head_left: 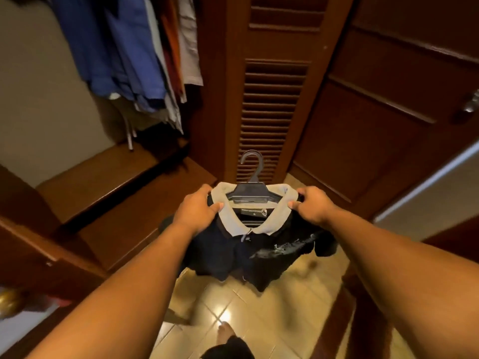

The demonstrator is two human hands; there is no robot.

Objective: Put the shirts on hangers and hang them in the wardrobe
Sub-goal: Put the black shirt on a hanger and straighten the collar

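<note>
Both hands, left hand [197, 206] and right hand [309, 203], gripped the dark shirt [259, 244] at its shoulders, already on the hanger [250, 187]; next, probably hooking it among the hung clothes [134, 53].

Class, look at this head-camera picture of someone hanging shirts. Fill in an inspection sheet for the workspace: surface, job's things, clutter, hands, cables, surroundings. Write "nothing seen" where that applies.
Surface: glossy tiled floor; wooden wardrobe ledge at left.
Job's things: dark polo shirt with beige collar, held up on a dark plastic hanger, hook upward.
Clutter: nothing seen.
Hands: left hand grips the shirt's left shoulder by the collar; right hand grips the right shoulder.
Cables: nothing seen.
Surroundings: hanging clothes already in the wardrobe, blue ones foremost; louvred wooden door ahead; panelled door with a knob at right.
</note>
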